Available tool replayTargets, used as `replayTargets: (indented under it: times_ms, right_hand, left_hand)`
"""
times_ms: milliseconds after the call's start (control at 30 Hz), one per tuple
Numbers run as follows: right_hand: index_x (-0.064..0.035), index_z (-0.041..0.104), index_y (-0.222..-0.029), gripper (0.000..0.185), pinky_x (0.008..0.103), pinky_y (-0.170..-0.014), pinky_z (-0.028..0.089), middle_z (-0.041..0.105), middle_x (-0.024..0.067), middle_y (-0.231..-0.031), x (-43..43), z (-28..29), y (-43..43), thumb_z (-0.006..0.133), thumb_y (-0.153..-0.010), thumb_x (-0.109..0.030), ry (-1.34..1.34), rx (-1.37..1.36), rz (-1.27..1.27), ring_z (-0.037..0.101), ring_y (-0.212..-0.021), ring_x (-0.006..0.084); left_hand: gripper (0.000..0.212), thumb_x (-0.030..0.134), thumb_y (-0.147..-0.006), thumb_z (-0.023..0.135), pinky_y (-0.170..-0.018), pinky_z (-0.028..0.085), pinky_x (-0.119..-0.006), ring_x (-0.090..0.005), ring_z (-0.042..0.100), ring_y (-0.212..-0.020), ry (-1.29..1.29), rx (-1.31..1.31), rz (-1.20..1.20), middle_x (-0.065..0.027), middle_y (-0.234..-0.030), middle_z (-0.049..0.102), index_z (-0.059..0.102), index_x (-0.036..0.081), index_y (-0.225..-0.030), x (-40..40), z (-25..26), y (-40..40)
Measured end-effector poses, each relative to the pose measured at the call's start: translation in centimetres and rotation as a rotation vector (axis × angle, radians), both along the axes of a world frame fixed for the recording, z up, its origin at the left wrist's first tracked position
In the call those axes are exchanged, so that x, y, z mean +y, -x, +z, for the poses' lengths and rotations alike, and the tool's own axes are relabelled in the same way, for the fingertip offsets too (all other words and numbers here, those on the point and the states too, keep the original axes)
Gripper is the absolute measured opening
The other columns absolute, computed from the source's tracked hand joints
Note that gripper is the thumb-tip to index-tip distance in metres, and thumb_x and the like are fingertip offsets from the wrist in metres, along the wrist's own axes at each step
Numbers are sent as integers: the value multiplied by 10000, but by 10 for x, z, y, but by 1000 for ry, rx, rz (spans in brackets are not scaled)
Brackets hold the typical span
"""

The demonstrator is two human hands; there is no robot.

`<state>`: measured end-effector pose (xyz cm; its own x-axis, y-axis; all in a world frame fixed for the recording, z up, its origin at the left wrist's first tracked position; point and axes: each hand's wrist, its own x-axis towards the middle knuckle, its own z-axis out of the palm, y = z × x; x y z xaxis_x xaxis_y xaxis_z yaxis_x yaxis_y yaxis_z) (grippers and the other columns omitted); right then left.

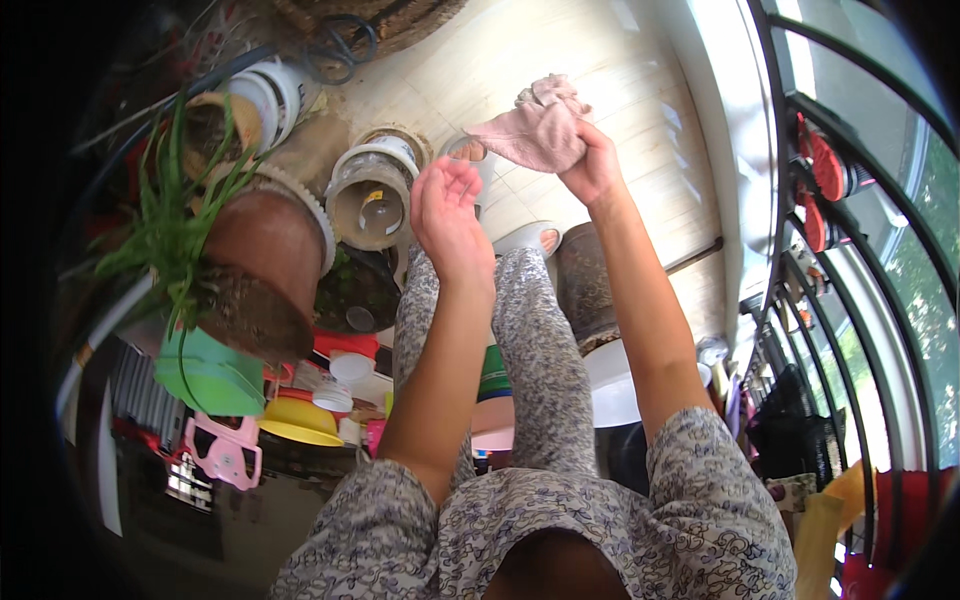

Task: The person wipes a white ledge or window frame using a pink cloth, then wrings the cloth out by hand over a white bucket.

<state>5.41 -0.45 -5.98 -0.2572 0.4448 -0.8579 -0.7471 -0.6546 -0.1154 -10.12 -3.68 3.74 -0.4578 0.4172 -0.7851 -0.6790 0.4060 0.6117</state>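
Observation:
My right hand (596,165) is closed around one side of a crumpled pink cloth (544,131), held up over the pale tiled floor. A point of the cloth hangs out to the left, towards my other hand. My left hand (450,214) is raised with the palm up and the fingers slightly curled and spread; it holds nothing and stays apart from the cloth. Below the hands are my grey slippers (529,238) and patterned trousers (536,337).
Plant pots stand to the left, among them a brown pot (266,251) beside a spiky green plant (176,225). A green plastic container (210,373) and yellow bowl (300,421) lie lower left. Metal railings (862,262) hold shoes (821,165) on the right. A dark pot (589,281) stands beside my leg.

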Motion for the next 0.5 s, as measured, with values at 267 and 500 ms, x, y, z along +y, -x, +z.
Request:
replayTargets:
  times_ms: [267,500]
  right_hand:
    - [6,438,-1215,443,373,-997,365,535,137,-1182,59,139,21,473,-903,-307,-101,246,264,503,-1114,239]
    - [-14,499,-1120,295,345,-983,372,538,112,-1168,70,170,59,468,-908,-217,-212,110,164,512,-1080,213]
  left_hand:
    - [714,592,-853,402,-979,320,-464,-267,464,-1145,-178,-615,-77,-100,-1253,479,291,85,-1343,33,38,19]
    - [456,369,-854,557,-917,432,-385,-238,551,-1050,-198,-482,-41,-105,-1149,566,505,50,-1176,62,52,45]
